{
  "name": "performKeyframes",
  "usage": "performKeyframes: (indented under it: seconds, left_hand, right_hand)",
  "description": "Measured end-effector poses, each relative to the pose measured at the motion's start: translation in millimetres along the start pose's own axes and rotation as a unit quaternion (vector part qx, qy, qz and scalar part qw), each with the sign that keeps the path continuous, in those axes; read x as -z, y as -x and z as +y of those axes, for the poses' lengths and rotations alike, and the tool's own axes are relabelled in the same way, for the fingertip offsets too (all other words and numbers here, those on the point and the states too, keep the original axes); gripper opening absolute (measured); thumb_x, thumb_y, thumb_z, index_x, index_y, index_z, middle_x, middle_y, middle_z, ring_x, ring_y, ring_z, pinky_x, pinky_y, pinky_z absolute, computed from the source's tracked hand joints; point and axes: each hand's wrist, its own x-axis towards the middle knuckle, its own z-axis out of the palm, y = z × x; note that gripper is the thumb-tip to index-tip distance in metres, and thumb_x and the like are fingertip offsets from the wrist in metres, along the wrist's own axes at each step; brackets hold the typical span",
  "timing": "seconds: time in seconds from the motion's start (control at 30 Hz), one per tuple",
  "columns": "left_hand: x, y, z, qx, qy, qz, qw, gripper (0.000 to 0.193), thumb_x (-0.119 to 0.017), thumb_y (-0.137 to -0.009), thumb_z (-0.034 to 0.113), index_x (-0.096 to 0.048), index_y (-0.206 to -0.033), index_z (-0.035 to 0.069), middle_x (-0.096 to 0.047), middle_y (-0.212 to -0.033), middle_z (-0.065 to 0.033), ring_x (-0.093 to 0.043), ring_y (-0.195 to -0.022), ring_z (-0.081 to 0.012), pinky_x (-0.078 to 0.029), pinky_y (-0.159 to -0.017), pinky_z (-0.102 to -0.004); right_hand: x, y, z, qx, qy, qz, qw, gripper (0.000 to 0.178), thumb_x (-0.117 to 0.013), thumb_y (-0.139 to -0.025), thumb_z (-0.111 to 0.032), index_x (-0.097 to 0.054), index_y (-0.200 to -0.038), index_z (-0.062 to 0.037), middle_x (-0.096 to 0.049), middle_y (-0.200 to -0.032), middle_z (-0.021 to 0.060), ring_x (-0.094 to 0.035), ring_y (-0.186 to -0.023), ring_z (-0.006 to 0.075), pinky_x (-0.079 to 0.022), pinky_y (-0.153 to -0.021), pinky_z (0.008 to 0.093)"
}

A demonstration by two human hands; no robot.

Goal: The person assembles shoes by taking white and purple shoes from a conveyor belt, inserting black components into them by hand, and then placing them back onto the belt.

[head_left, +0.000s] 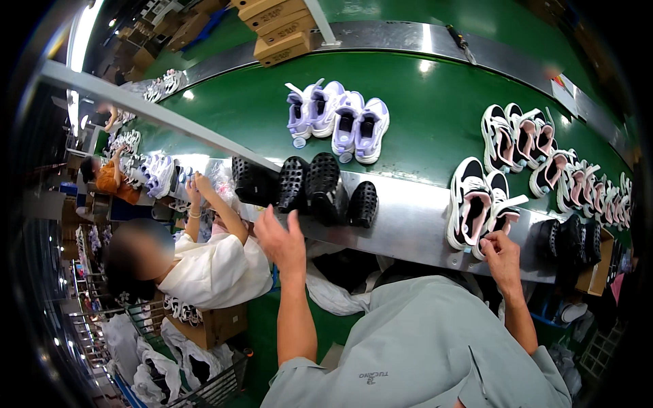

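My left hand (280, 238) is raised with its fingers apart and holds nothing. Just beyond it, black perforated shoe forms stand on the metal edge: one boxy form (254, 181), two taller ones, and a small form (363, 205). My right hand (502, 258) is closed, with thumb and fingers pinched at the heel of a black-and-white sneaker (500, 204) with pink lining. Its mate (469, 204) stands against it on the left. Both sneakers point away from me, and the fingertips partly hide the held one's heel.
White-and-lilac sneakers (360, 126) stand on the green belt (428, 109). More pink-lined sneakers (524, 136) line the right, above black forms (571, 241). A metal post (163, 115) slants across the left. A co-worker in a white top (218, 279) sits close on my left.
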Motion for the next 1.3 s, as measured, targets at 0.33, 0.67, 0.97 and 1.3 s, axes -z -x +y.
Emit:
performKeyframes:
  seconds: [0.33, 0.67, 0.97, 1.3]
  left_hand:
    - [52, -19, 93, -0.156, 0.076, 0.053, 0.983, 0.046, -0.085, -0.077, 0.024, -0.067, -0.111, -0.002, -0.067, -0.111, -0.0149, -0.061, -0.102, -0.0342, -0.046, -0.089, -0.0476]
    - [-45, 89, 218, -0.01, 0.502, -0.354, 0.789, 0.07, -0.08, -0.084, 0.036, -0.051, -0.137, 0.001, -0.055, -0.126, -0.0179, -0.057, -0.112, -0.0323, -0.051, -0.088, -0.0402]
    - [-106, 130, 263, 0.266, 0.513, -0.517, 0.632, 0.021, -0.073, -0.09, 0.014, -0.07, -0.101, -0.004, -0.07, -0.088, -0.0077, -0.064, -0.078, -0.0159, -0.052, -0.073, -0.0293]
    - [-191, 112, 290, -0.309, 0.348, -0.441, 0.768, 0.026, -0.073, -0.086, 0.018, -0.067, -0.094, -0.005, -0.066, -0.102, -0.0262, -0.062, -0.098, -0.0427, -0.05, -0.087, -0.0481]
  right_hand:
    - [-24, -5, -61, 0.045, -0.149, -0.028, 0.987, 0.039, -0.063, -0.1, -0.014, -0.053, -0.134, 0.002, -0.067, -0.109, 0.0088, -0.061, -0.095, 0.0126, -0.05, -0.08, 0.0252]
    - [14, -9, -44, -0.243, -0.37, -0.262, 0.858, 0.056, -0.067, -0.086, -0.021, -0.051, -0.136, -0.0029, -0.066, -0.114, 0.0073, -0.068, -0.097, 0.0175, -0.058, -0.079, 0.032]
    - [44, 7, -45, 0.033, 0.275, -0.174, 0.945, 0.059, -0.069, -0.088, -0.052, -0.061, -0.104, 0.004, -0.069, -0.084, 0.0253, -0.067, -0.08, 0.045, -0.053, -0.075, 0.0522]
    - [51, -28, 19, 0.042, 0.312, -0.102, 0.944, 0.041, -0.065, -0.094, -0.034, -0.06, -0.098, 0.0056, -0.067, -0.074, 0.0247, -0.067, -0.069, 0.0426, -0.053, -0.065, 0.0516]
